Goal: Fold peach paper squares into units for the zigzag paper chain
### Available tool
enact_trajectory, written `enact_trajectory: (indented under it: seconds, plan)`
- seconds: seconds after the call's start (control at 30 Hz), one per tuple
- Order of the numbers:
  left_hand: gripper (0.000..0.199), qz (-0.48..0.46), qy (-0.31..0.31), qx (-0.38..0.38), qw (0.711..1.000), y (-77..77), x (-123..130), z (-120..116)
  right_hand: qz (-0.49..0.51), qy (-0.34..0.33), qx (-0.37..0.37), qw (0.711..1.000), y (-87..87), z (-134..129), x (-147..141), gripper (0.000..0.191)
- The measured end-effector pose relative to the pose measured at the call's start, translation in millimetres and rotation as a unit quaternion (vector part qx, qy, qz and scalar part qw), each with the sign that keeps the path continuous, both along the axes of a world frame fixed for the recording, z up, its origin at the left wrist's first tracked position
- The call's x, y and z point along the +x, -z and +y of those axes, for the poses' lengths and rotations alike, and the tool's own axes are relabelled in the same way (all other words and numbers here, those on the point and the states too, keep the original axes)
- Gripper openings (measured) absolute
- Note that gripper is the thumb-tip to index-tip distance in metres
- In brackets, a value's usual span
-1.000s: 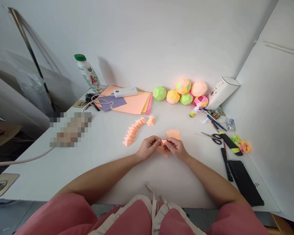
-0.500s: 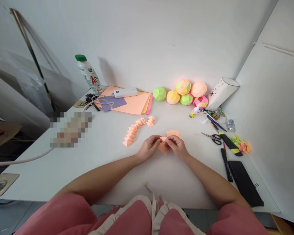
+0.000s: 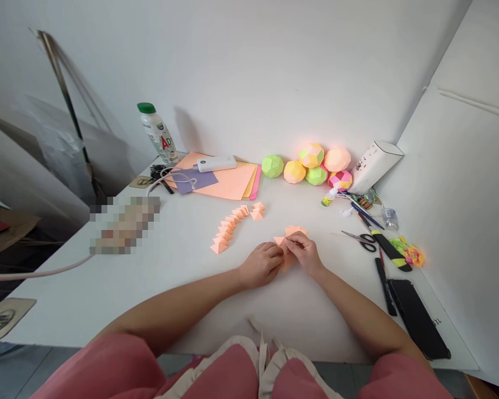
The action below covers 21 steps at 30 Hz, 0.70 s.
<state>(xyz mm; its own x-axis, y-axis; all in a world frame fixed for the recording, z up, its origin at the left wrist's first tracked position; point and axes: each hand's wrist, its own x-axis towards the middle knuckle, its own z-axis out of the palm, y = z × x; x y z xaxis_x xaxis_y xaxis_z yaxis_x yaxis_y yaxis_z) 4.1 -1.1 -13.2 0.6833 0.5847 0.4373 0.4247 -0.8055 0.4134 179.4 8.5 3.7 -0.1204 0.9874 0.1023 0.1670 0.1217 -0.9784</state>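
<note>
Between my hands is a small folded piece of peach-orange paper with a pointed, triangular top. My right hand pinches it from the right with thumb and forefinger. My left hand is closed, its curled fingertips against the paper's lower left side and partly hiding it. Under the hands lies a flat peach-orange sheet, and more small sheets lie just behind the right hand. A curved row of folded paper units stands to the left, with a shorter group beside it.
Faceted paper balls are piled against the back wall. Coloured sheets lie under a white power bank, near a bottle. Scissors, a glue bottle, a cutter and a black phone lie at right.
My left hand has shifted lower and turned, its fingers now curled at the paper's lower side. My right hand still pinches the paper. The whole view has shifted slightly.
</note>
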Motion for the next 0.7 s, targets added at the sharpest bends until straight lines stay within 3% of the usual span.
enact_trajectory:
  seconds: [0.2, 0.33, 0.5, 0.7]
  plan:
    - [0.021, 0.007, -0.003, 0.022, 1.000, 3.3, 2, 0, -0.028, -0.014, -0.023, 0.999, -0.3, 0, 0, 0.019]
    - [0.018, 0.005, 0.001, 0.025, 1.000, 4.1, 3, 0, -0.083, -0.010, -0.041, 0.996, -9.7, 8, -10, 0.018]
    - [0.018, 0.008, -0.007, 0.018, 1.000, 5.7, 5, 0, -0.157, 0.022, 0.018, 0.987, -17.0, 40, -41, 0.017]
    - [0.020, 0.005, -0.005, 0.016, 1.000, 6.5, 6, 1, -0.274, 0.025, -0.011, 0.961, 0.6, 79, -68, 0.018]
